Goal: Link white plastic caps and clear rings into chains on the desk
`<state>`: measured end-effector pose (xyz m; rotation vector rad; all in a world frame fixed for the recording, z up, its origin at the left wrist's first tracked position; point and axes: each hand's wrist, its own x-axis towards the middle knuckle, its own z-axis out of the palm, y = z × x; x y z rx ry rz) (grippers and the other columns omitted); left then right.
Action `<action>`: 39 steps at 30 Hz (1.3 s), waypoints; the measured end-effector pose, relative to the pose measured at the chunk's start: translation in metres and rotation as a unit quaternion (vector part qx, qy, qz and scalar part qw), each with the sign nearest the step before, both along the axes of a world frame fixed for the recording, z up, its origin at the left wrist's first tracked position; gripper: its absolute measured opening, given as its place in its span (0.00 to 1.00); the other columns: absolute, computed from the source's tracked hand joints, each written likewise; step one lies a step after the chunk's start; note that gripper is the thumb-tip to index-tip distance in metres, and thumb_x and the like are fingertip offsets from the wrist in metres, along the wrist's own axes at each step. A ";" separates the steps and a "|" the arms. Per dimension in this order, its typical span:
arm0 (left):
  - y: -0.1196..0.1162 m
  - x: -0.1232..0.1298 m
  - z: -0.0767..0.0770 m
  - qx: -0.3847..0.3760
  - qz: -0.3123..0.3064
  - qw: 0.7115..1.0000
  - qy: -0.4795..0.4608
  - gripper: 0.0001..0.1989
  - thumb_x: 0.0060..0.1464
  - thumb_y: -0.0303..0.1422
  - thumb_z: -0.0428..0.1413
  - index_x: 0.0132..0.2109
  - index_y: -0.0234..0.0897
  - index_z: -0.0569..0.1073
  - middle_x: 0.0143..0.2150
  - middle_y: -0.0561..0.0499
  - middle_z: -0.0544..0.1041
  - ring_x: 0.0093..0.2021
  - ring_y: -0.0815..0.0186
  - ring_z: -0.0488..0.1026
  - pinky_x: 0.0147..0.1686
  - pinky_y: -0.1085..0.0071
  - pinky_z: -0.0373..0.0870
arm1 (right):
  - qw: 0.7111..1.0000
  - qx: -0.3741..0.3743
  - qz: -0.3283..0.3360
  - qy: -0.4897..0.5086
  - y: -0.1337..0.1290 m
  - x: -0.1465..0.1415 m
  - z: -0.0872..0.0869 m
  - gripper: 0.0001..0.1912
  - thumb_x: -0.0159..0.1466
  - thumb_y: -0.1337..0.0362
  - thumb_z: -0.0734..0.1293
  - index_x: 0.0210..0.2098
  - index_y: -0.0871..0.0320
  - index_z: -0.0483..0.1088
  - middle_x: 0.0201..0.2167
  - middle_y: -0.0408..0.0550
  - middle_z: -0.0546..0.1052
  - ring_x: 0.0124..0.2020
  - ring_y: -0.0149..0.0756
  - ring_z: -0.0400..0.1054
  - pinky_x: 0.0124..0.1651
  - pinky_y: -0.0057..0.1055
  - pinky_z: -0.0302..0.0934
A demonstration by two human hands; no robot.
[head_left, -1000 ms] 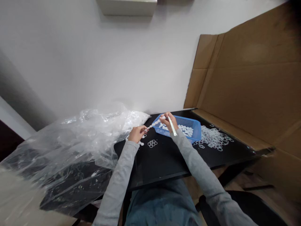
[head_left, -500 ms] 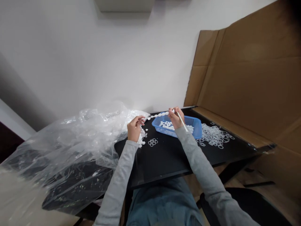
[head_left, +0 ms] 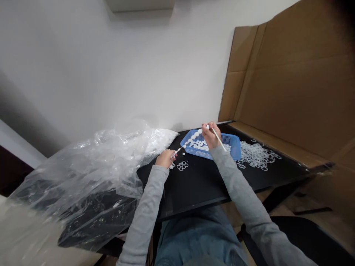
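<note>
My right hand [head_left: 211, 136] is shut on a thin white stick [head_left: 219, 139] above the blue plastic basket [head_left: 194, 152]. A strand of white beads or discs [head_left: 191, 139] runs slantwise from my right hand's fingers down to my left hand [head_left: 165, 159]. My left hand pinches the lower end of the strand, just above the black table top [head_left: 194, 188]. Many small white pieces [head_left: 201, 145] lie in the basket. A few white bits [head_left: 172, 166] sit under my left hand.
A heap of thin white rings [head_left: 256, 155] lies right of the basket, and a small group of rings [head_left: 182, 166] lies near my left hand. A transparent plastic bag [head_left: 91, 166] spills over the table's left side. A cardboard sheet [head_left: 288, 85] stands at the right.
My right hand has moved up and to the right. My left hand has moved lower and to the right, and the bead strand now slants across the basket. The whole view has shifted slightly.
</note>
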<state>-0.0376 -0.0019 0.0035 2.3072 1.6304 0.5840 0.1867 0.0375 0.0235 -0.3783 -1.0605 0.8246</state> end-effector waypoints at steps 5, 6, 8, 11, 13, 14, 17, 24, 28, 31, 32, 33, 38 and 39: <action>0.002 -0.009 0.000 0.104 0.129 0.984 0.060 0.14 0.59 0.27 0.50 0.51 0.34 0.73 0.51 0.37 0.74 0.54 0.49 0.71 0.51 0.56 0.66 | 0.991 -0.002 0.064 -0.118 -0.002 -0.018 -0.010 0.25 0.51 0.57 0.76 0.27 0.53 0.52 0.28 0.39 0.67 0.25 0.27 0.63 0.30 0.30 0.63; 0.002 -0.008 0.002 0.132 0.114 0.984 0.045 0.17 0.57 0.30 0.56 0.53 0.34 0.72 0.53 0.38 0.73 0.55 0.49 0.70 0.53 0.55 0.65 | 0.985 -0.010 0.090 -0.144 -0.004 -0.024 -0.013 0.25 0.51 0.56 0.75 0.27 0.53 0.53 0.29 0.39 0.68 0.26 0.28 0.65 0.31 0.30 0.64; 0.001 -0.002 0.005 0.160 0.019 0.986 -0.036 0.28 0.48 0.35 0.65 0.56 0.36 0.69 0.54 0.40 0.73 0.56 0.51 0.70 0.56 0.57 0.65 | 0.972 -0.024 0.142 -0.187 -0.006 -0.036 -0.019 0.25 0.51 0.54 0.75 0.28 0.54 0.53 0.30 0.39 0.70 0.27 0.28 0.68 0.33 0.31 0.66; 0.001 0.008 0.008 0.106 -0.084 0.972 -0.190 0.25 0.49 0.38 0.63 0.54 0.37 0.70 0.46 0.46 0.79 0.48 0.59 0.76 0.50 0.66 0.70 | 0.956 -0.024 0.186 -0.225 -0.006 -0.047 -0.027 0.26 0.50 0.53 0.75 0.29 0.54 0.53 0.31 0.39 0.71 0.28 0.29 0.71 0.36 0.31 0.68; 0.002 0.010 0.008 0.062 -0.052 0.967 -0.242 0.12 0.53 0.34 0.58 0.45 0.35 0.75 0.34 0.49 0.79 0.36 0.64 0.77 0.40 0.70 0.72 | 0.954 -0.014 0.170 -0.245 -0.002 -0.048 -0.032 0.26 0.51 0.53 0.75 0.29 0.53 0.52 0.34 0.41 0.72 0.32 0.31 0.72 0.38 0.33 0.68; 0.003 0.009 0.008 0.053 -0.024 0.964 -0.259 0.09 0.54 0.31 0.55 0.41 0.34 0.77 0.30 0.51 0.78 0.30 0.67 0.75 0.35 0.72 0.71 | 0.952 -0.010 0.145 -0.269 0.001 -0.047 -0.035 0.26 0.52 0.53 0.74 0.29 0.53 0.51 0.36 0.42 0.73 0.33 0.32 0.72 0.39 0.33 0.68; 0.006 -0.001 0.008 0.084 0.051 0.946 -0.310 0.13 0.51 0.25 0.50 0.38 0.35 0.78 0.27 0.54 0.76 0.23 0.73 0.68 0.28 0.77 0.66 | 0.915 -0.007 0.080 -0.397 0.009 -0.043 -0.047 0.23 0.53 0.58 0.73 0.29 0.53 0.51 0.37 0.44 0.75 0.31 0.31 0.71 0.35 0.31 0.66; 0.000 -0.006 0.014 0.106 0.050 0.924 -0.365 0.11 0.50 0.32 0.52 0.37 0.33 0.78 0.24 0.53 0.74 0.23 0.72 0.70 0.29 0.77 0.67 | 0.798 0.008 0.162 -0.580 0.007 -0.060 -0.073 0.22 0.39 0.77 0.75 0.22 0.56 0.59 0.21 0.34 0.70 0.22 0.27 0.64 0.29 0.26 0.59; -0.001 -0.003 0.014 0.086 0.025 0.932 -0.351 0.11 0.51 0.33 0.53 0.37 0.33 0.78 0.25 0.52 0.75 0.25 0.71 0.72 0.31 0.75 0.67 | 0.775 0.017 0.170 -0.608 0.001 -0.059 -0.061 0.18 0.44 0.81 0.69 0.21 0.56 0.57 0.16 0.32 0.66 0.18 0.26 0.61 0.26 0.25 0.56; 0.004 -0.006 0.009 0.005 -0.005 0.935 -0.356 0.13 0.51 0.37 0.54 0.36 0.32 0.78 0.22 0.54 0.72 0.24 0.71 0.69 0.30 0.74 0.66 | 0.799 0.038 0.144 -0.583 -0.012 -0.038 -0.037 0.14 0.49 0.76 0.69 0.23 0.55 0.59 0.20 0.36 0.71 0.22 0.28 0.66 0.29 0.26 0.60; 0.006 -0.007 0.008 -0.026 -0.015 0.930 -0.366 0.14 0.51 0.38 0.54 0.35 0.32 0.78 0.21 0.55 0.70 0.23 0.72 0.68 0.29 0.74 0.66 | 0.834 0.052 0.108 -0.538 -0.018 -0.025 -0.027 0.13 0.53 0.71 0.69 0.24 0.55 0.59 0.23 0.38 0.73 0.24 0.29 0.68 0.30 0.27 0.62; 0.007 -0.007 0.007 -0.053 -0.025 0.923 -0.380 0.14 0.51 0.39 0.55 0.35 0.31 0.78 0.21 0.55 0.69 0.22 0.72 0.67 0.29 0.74 0.65 | 0.873 0.068 0.060 -0.479 -0.025 -0.008 -0.018 0.12 0.56 0.67 0.70 0.26 0.55 0.60 0.27 0.40 0.75 0.27 0.30 0.69 0.33 0.29 0.64; 0.003 -0.005 0.012 -0.072 -0.062 0.895 -0.437 0.20 0.51 0.48 0.58 0.32 0.31 0.77 0.22 0.53 0.70 0.25 0.71 0.69 0.31 0.73 0.68 | 0.919 0.004 -0.203 -0.337 -0.032 0.112 0.013 0.18 0.52 0.65 0.75 0.24 0.54 0.60 0.29 0.45 0.77 0.30 0.32 0.71 0.36 0.31 0.62; 0.000 -0.004 0.015 -0.058 -0.071 0.893 -0.441 0.21 0.52 0.49 0.57 0.33 0.32 0.77 0.23 0.52 0.72 0.26 0.71 0.70 0.32 0.73 0.68 | 0.910 -0.029 -0.249 -0.331 -0.027 0.139 0.013 0.19 0.49 0.68 0.77 0.23 0.54 0.61 0.29 0.45 0.77 0.29 0.31 0.70 0.36 0.31 0.61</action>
